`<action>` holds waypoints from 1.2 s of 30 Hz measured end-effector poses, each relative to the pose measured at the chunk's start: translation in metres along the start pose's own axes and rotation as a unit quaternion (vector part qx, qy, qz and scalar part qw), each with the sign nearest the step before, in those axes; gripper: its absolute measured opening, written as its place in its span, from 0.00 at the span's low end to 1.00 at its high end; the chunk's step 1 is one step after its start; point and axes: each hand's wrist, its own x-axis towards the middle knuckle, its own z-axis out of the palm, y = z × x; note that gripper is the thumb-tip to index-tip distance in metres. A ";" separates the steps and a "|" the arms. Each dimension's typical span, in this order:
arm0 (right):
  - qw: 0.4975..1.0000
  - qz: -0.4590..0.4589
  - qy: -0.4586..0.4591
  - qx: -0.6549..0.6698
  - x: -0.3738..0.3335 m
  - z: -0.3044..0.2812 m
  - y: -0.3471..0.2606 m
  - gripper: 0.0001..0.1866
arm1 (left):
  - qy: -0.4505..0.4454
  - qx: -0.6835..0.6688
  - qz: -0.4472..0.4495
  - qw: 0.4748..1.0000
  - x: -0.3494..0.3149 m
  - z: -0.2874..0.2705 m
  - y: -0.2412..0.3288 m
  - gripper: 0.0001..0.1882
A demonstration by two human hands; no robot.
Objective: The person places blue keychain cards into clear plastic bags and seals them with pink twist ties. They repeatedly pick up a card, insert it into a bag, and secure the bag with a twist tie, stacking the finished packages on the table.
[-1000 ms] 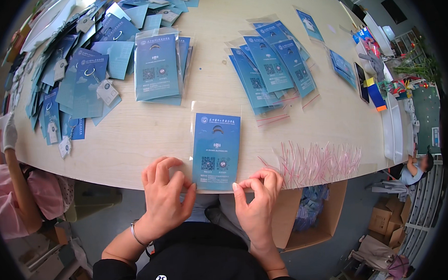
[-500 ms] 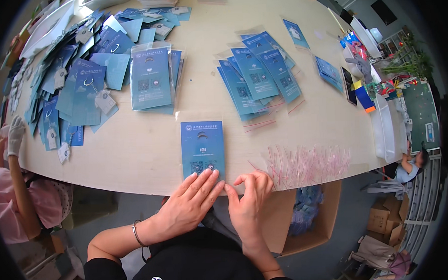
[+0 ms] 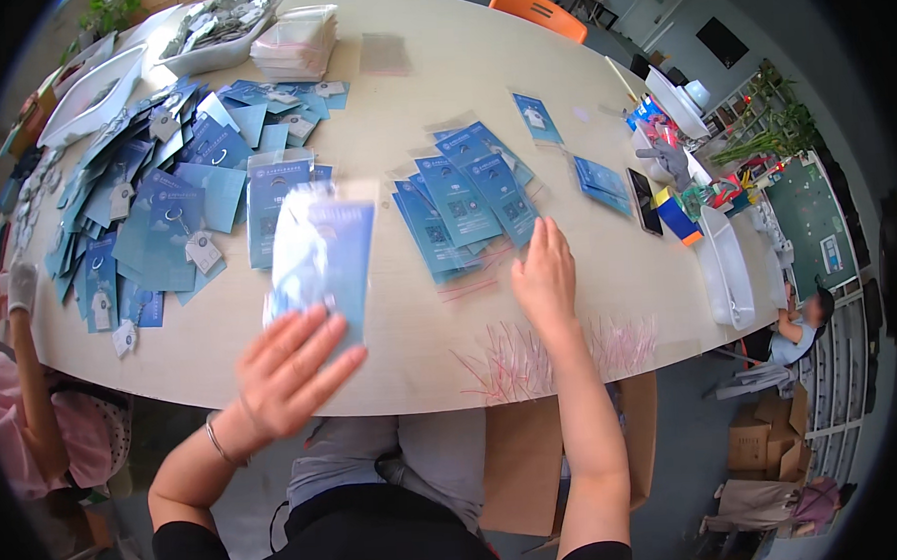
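Note:
A blue printed card in a clear zip bag (image 3: 325, 255) is raised at a tilt above the table, blurred by motion and glare. The fingers of my left hand (image 3: 297, 372) lie across its lower end, holding it; the thumb is hidden. To the right, my right hand (image 3: 547, 281) reaches over the table with fingers stretched forward, fingertips at the lower edge of a fanned pile of bagged blue cards (image 3: 456, 215). Behind the raised card stands another stack of bagged cards (image 3: 265, 213), partly covered by it.
Loose blue cards (image 3: 182, 262) with shirt-shaped keyrings (image 3: 203, 251) are heaped at the left. Pink-edged clear bags (image 3: 512, 362) fan along the near edge. Bag bundles (image 3: 296, 44) lie at the back. A phone (image 3: 644, 201) and white tray (image 3: 725, 268) stand right. A gloved co-worker's hand (image 3: 21, 289) is far left.
My left hand has lifted the bagged card off the table and moved left with it. My right hand has left that card and gone up and right to the fanned pile. The view has shifted.

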 end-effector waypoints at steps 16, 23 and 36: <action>0.949 -0.186 -0.130 0.220 -0.098 -0.083 -0.174 0.15 | -0.252 -0.260 -0.156 0.919 0.008 0.036 0.008 0.29; 0.928 0.024 -0.118 0.353 -0.109 -0.094 -0.126 0.12 | -0.311 -0.125 -0.116 0.935 -0.011 0.037 0.017 0.29; 0.935 -0.100 -0.231 0.250 -0.106 -0.090 -0.109 0.06 | -0.328 -0.164 -0.114 0.923 -0.006 0.045 0.028 0.28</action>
